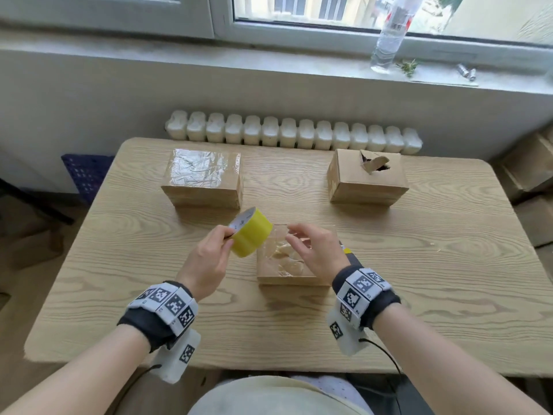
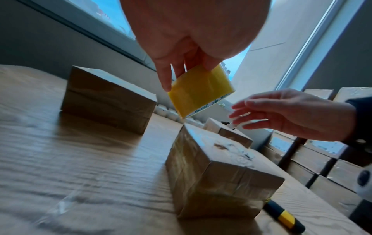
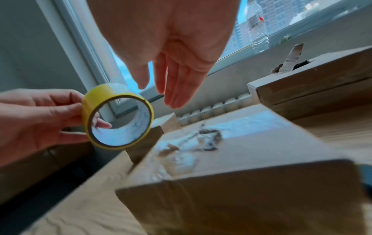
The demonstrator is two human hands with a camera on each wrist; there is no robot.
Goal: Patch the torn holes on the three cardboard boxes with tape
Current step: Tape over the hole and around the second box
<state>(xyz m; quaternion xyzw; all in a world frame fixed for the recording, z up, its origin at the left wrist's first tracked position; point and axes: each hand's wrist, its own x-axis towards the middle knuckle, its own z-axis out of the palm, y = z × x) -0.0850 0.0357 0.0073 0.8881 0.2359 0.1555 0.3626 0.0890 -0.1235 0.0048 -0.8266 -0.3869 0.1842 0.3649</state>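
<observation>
I sit at a light wooden table [image 1: 419, 295] with wood grain. Behind its far edge a white radiator [image 1: 293, 134] stands under a grey windowsill [image 1: 209, 59]. Daylight comes through the window [image 1: 329, 7]. A blue crate [image 1: 86, 175] stands on the floor at far left.

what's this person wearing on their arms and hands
Both forearms are bare, with no sleeves or gloves. The left hand and right hand each have a dark wristband carrying white tiles printed with black square markers, a white camera pod beneath, and a thin black cable trailing back.
</observation>
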